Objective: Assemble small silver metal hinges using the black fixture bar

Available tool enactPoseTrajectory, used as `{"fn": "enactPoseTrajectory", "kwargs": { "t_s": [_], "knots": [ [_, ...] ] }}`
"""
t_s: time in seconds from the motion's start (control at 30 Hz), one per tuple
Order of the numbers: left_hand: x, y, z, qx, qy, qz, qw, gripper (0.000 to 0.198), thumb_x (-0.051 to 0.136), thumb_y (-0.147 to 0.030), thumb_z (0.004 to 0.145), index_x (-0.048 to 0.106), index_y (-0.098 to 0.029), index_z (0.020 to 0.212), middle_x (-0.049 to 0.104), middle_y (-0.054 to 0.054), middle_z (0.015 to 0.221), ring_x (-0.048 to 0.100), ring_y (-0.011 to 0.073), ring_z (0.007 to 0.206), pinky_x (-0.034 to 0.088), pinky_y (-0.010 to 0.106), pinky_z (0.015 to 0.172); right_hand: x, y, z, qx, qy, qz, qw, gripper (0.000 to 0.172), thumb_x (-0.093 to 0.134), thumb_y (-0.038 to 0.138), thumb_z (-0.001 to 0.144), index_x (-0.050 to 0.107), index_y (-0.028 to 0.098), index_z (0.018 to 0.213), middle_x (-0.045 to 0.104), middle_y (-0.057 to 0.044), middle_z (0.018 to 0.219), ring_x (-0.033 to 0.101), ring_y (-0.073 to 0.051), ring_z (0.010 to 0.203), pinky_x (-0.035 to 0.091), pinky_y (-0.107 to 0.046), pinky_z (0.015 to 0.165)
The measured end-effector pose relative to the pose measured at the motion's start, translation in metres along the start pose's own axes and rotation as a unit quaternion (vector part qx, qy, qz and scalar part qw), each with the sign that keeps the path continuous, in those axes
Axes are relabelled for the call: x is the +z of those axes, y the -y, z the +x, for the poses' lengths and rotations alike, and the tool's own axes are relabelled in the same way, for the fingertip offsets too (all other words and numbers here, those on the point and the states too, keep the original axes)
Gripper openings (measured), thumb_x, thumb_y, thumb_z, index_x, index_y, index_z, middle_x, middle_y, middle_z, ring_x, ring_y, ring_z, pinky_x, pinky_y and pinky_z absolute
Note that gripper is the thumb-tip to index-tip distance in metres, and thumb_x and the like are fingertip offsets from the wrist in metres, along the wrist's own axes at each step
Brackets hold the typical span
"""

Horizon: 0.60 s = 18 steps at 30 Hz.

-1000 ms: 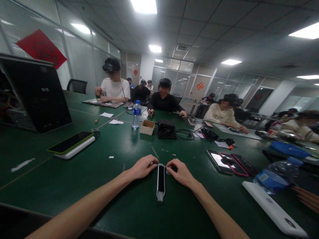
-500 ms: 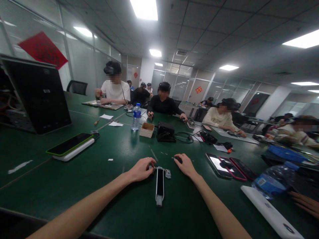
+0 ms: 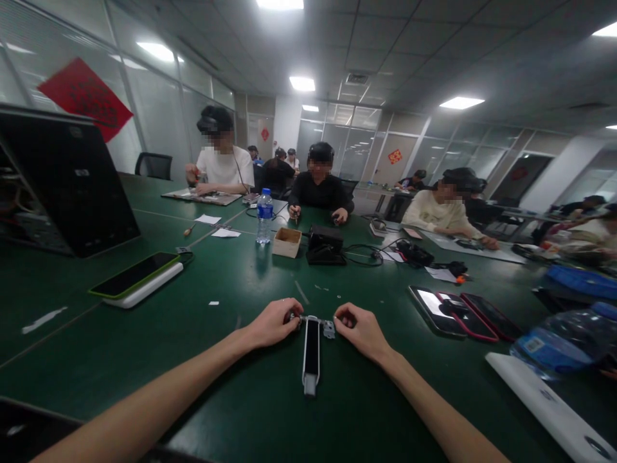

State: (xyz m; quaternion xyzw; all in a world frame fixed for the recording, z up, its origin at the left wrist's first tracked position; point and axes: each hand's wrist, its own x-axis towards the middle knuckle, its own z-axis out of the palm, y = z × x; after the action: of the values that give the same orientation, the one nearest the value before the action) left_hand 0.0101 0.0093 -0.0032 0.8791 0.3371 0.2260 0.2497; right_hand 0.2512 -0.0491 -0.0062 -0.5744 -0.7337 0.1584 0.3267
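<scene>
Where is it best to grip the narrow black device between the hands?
Probably its long sides near the middle, from above: the device lies flat and narrow, and the left hand and right hand crowd its far end.

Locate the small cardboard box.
In the head view, the cardboard box sits on the green table, just left of centre, between the water bottle and a black device.

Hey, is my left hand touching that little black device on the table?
Touching. The head view shows the left hand with its fingertips on the metal end of the device.
</scene>
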Motion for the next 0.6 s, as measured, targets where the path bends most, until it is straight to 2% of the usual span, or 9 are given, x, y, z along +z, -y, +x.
{"fn": "enactPoseTrajectory", "kwargs": {
  "t_s": [0.17, 0.6],
  "knots": [
    [-0.0001, -0.0011, 0.0012, -0.002, 0.009, 0.015, 1.0, 0.015, 0.05, -0.021, 0.084, 0.058, -0.016, 0.095, 0.061, 0.002, 0.083, 0.055, 0.0142, 0.069, 0.043, 0.025, 0.063, 0.0032, 0.0036, 0.0, -0.01, 0.032, 0.017, 0.999, 0.012, 0.058, 0.027, 0.08, 0.064, 0.017, 0.085, 0.062, 0.0, 0.074, 0.053, -0.012, 0.063, 0.043, -0.024, 0.057],
    [-0.0009, -0.0031, -0.0002, 0.011, 0.006, 0.014, 1.0, 0.014, 0.05, -0.02, 0.084, 0.058, -0.016, 0.094, 0.061, 0.002, 0.086, 0.056, 0.0144, 0.071, 0.044, 0.025, 0.064, 0.0048, 0.0056, -0.0027, -0.012, 0.033, 0.011, 0.999, 0.015, 0.058, 0.027, 0.082, 0.066, 0.018, 0.091, 0.065, -0.001, 0.082, 0.056, -0.013, 0.068, 0.045, -0.025, 0.061]
  ]
}}
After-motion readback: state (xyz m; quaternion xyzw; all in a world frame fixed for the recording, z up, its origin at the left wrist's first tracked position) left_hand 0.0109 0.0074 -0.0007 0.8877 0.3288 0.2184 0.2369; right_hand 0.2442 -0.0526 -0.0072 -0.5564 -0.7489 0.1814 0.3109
